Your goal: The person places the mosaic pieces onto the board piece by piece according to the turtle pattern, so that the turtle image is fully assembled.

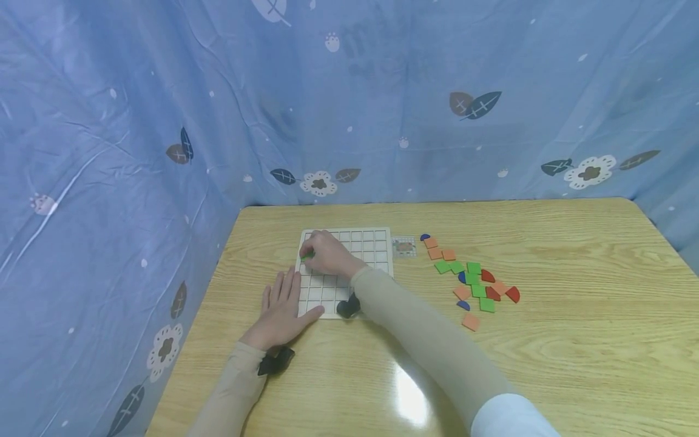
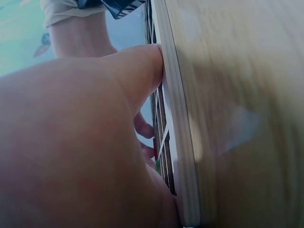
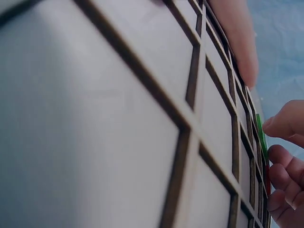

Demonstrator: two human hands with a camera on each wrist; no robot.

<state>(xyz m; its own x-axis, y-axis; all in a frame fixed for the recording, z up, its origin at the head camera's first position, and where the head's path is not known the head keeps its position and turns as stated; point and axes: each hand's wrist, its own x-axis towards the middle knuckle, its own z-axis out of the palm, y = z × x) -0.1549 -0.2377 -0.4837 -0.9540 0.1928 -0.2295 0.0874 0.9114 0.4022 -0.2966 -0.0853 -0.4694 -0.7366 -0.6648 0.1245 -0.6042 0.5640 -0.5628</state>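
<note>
A white grid board (image 1: 330, 306) lies on the table. My left hand (image 1: 280, 315) is spread at the board's front left corner, its thumb against the front edge and its other fingers along the left side. Over the left part of the grid, my right hand (image 1: 327, 254) pinches a green square tile (image 1: 307, 255). In the right wrist view this green tile (image 3: 261, 134) stands at the fingertips, and a red piece (image 3: 268, 178) shows beside the curled fingers. My right hand hides part of the grid in the head view.
A small printed card (image 1: 405, 246) lies against the board's right side. Further right are scattered orange tiles (image 1: 471, 321), green tiles (image 1: 487, 304), red quarter-rounds (image 1: 513, 294) and blue half-rounds (image 1: 463, 305). A blue patterned curtain (image 1: 404, 121) hangs behind the wooden table (image 1: 573, 352).
</note>
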